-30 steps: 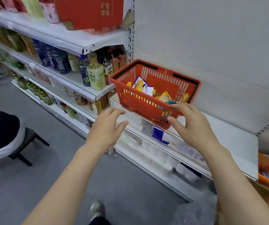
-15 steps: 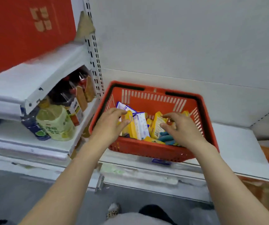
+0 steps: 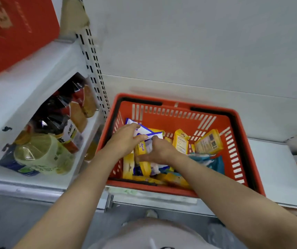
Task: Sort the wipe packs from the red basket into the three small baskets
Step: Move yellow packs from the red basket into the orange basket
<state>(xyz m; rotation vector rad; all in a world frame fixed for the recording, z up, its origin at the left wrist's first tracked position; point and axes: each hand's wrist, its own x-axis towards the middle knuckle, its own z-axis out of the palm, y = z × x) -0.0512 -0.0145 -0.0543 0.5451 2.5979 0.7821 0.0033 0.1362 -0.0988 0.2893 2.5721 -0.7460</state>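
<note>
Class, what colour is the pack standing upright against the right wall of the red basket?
Yellow pack, with small dark printed marks; only the head view shows it.
</note>
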